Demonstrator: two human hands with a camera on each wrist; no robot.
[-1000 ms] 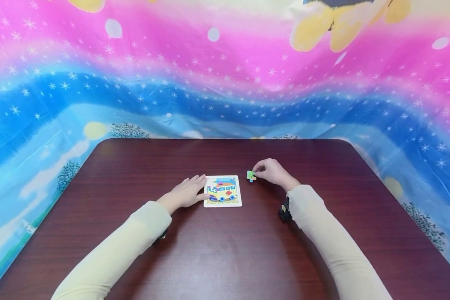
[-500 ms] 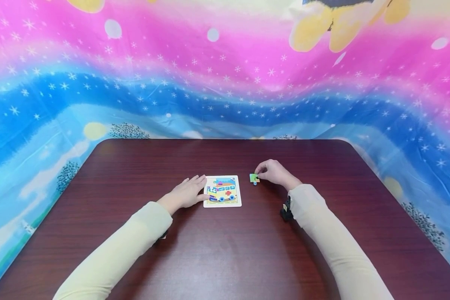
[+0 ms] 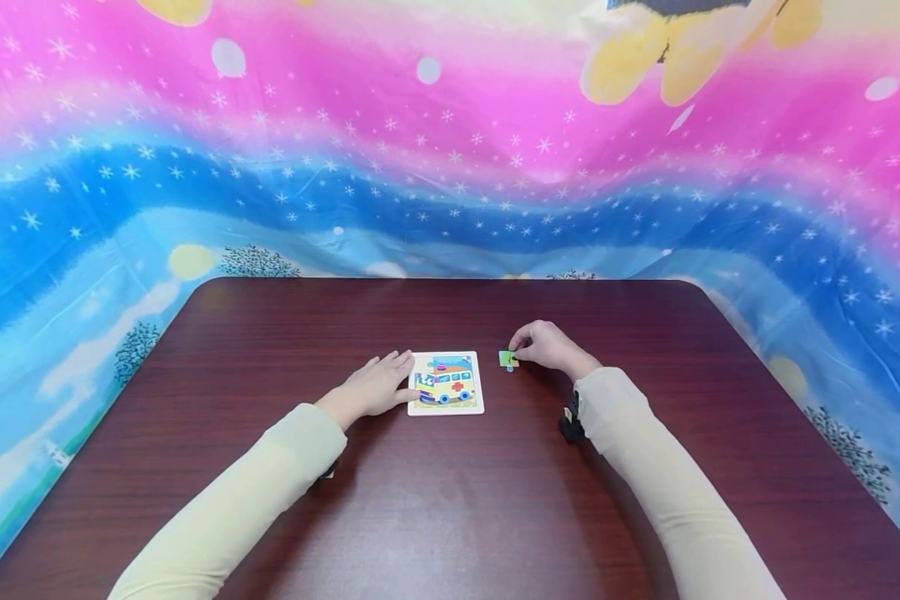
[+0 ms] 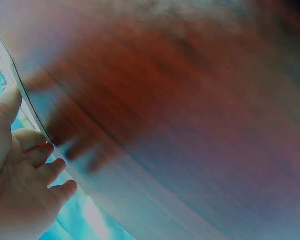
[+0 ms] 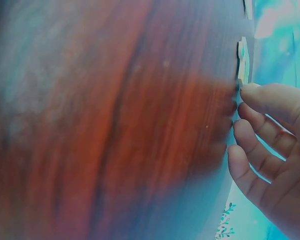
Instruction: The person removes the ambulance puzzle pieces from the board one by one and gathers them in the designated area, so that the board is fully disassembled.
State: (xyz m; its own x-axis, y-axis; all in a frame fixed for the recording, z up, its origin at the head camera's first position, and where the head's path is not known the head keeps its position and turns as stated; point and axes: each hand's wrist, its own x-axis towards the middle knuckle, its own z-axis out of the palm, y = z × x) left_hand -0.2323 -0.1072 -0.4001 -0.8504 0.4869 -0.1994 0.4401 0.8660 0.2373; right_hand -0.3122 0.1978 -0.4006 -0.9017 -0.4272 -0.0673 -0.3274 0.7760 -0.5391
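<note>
My right hand (image 3: 549, 344) pinches a small green jigsaw puzzle piece (image 3: 507, 359) by its right side, just off the tabletop or on it; I cannot tell which. In the right wrist view the piece (image 5: 243, 61) appears edge-on, at the tip of the thumb. To its left lies a white-framed puzzle board (image 3: 446, 411) with a yellow ambulance picture. My left hand (image 3: 372, 387) rests along the board's left edge, fingers extended and thumb on its lower left side. Its fingers hide part of that edge.
Both hands work over a dark reddish-brown wooden table (image 3: 435, 500) with rounded far corners. A pink and blue patterned cloth (image 3: 420, 192) hangs behind it and at both sides.
The right hand has shifted the puzzle piece slightly right and toward the person, then kept it nearly still. The left hand and the board have stayed in place.
</note>
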